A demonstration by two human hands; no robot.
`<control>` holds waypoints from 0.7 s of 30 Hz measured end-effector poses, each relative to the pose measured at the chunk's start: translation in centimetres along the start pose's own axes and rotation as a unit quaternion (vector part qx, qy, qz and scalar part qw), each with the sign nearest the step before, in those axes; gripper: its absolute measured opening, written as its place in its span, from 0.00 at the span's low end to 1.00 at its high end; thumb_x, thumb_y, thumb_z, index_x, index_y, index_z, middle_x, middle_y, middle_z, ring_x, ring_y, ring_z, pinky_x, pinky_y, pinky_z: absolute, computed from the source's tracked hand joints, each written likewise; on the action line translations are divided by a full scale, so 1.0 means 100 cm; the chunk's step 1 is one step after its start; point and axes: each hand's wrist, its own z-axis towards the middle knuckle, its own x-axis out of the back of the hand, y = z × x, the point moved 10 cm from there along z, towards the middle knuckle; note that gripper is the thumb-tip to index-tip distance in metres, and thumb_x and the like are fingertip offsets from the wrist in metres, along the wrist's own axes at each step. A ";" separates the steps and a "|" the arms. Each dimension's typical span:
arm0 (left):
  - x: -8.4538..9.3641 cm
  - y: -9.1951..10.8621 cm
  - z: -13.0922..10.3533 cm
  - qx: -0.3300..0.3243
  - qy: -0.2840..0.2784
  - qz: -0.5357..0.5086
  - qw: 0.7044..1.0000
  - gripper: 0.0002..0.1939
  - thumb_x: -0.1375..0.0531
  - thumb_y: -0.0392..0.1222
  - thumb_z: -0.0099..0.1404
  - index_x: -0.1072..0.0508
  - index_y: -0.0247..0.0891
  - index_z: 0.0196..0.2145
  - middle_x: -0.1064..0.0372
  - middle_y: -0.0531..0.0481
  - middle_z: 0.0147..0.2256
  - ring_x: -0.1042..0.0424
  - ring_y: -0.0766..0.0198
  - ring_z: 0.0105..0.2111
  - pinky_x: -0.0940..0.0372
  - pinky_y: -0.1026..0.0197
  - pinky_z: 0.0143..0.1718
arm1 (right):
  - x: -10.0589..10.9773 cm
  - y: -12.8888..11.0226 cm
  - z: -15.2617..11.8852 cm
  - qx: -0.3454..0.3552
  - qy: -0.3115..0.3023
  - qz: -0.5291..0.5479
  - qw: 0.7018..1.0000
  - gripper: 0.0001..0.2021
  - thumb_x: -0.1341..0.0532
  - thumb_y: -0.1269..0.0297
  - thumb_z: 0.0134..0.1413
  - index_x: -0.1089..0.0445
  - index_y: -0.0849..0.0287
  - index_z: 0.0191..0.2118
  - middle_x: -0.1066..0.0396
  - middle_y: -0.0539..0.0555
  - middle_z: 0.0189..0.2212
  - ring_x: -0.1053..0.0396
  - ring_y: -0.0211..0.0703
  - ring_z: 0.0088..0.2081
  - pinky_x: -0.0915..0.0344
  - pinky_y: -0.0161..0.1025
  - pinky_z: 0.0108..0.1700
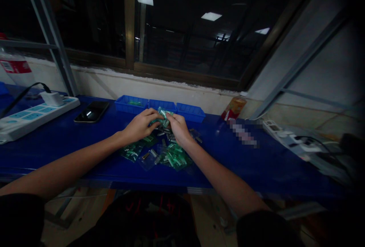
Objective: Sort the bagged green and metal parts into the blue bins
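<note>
Between my two hands, a small clear plastic bag with green-tinted contents (163,118) is held up in front of the blue bins. My left hand (143,124) has its fingers curled against the bag's left side. On the other side, my right hand (179,126) pinches it with thumb and fingers. Beneath them lies a loose pile of small clear bags with green pieces (175,156). A clear bag with metal and brass-coloured pieces (147,159) rests at the front of the pile. What exactly the small pieces are is too blurred to tell.
Three blue plastic bins (190,113) line the wall; the left one holds green pieces. A phone (91,111) and a white power strip (40,115) lie left on the blue table (242,167). An orange-and-red packet (234,109) stands right, near another power strip (293,140).
</note>
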 end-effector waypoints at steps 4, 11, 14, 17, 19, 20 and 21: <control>-0.005 -0.037 -0.001 0.187 -0.013 -0.183 0.965 0.19 0.50 0.53 0.62 0.28 0.36 0.31 0.31 0.47 0.30 0.33 0.60 0.33 0.40 0.59 0.34 | -0.011 -0.038 -0.016 0.156 -0.036 -0.130 0.979 0.12 0.45 0.59 0.51 0.27 0.58 0.29 0.35 0.47 0.18 0.43 0.35 0.20 0.48 0.33 0.26; -0.027 -0.062 -0.019 0.380 -0.035 -0.419 0.824 0.25 0.51 0.60 0.58 0.31 0.34 0.22 0.32 0.47 0.26 0.36 0.65 0.23 0.45 0.63 0.26 | -0.023 -0.052 -0.029 0.218 -0.066 -0.211 0.951 0.16 0.45 0.64 0.50 0.29 0.54 0.45 0.36 0.47 0.16 0.45 0.36 0.19 0.48 0.36 0.28; -0.024 -0.066 -0.019 0.381 -0.015 -0.413 0.827 0.16 0.46 0.50 0.57 0.31 0.34 0.24 0.33 0.49 0.26 0.36 0.66 0.24 0.45 0.64 0.26 | -0.028 -0.049 -0.030 0.219 -0.093 -0.243 0.941 0.18 0.45 0.67 0.49 0.32 0.54 0.48 0.41 0.44 0.15 0.47 0.35 0.18 0.49 0.36 0.27; -0.017 -0.073 -0.018 0.373 0.024 -0.392 0.841 0.08 0.45 0.43 0.56 0.31 0.35 0.27 0.34 0.51 0.26 0.36 0.67 0.24 0.46 0.65 0.25 | -0.034 -0.051 -0.034 0.215 -0.123 -0.225 0.942 0.21 0.44 0.71 0.44 0.34 0.54 0.48 0.47 0.42 0.15 0.47 0.33 0.19 0.49 0.35 0.27; -0.013 -0.077 -0.018 0.371 0.048 -0.390 0.842 0.07 0.45 0.42 0.56 0.32 0.36 0.27 0.35 0.52 0.26 0.36 0.68 0.23 0.45 0.66 0.24 | -0.033 -0.051 -0.033 0.193 -0.114 -0.163 0.961 0.19 0.44 0.72 0.43 0.35 0.54 0.44 0.49 0.41 0.16 0.48 0.33 0.19 0.49 0.34 0.27; -0.012 -0.077 -0.017 0.366 0.055 -0.395 0.841 0.07 0.44 0.43 0.56 0.32 0.36 0.27 0.36 0.52 0.26 0.36 0.69 0.23 0.45 0.66 0.23 | -0.030 -0.048 -0.030 0.166 -0.098 -0.116 0.974 0.16 0.43 0.71 0.43 0.36 0.55 0.42 0.49 0.41 0.16 0.48 0.32 0.19 0.49 0.33 0.25; -0.012 -0.076 -0.016 0.359 0.058 -0.404 0.840 0.08 0.44 0.43 0.57 0.33 0.36 0.27 0.36 0.52 0.26 0.36 0.69 0.23 0.45 0.66 0.23 | -0.026 -0.042 -0.025 0.128 -0.076 -0.062 0.987 0.13 0.43 0.69 0.43 0.38 0.55 0.39 0.50 0.40 0.16 0.49 0.32 0.18 0.50 0.32 0.24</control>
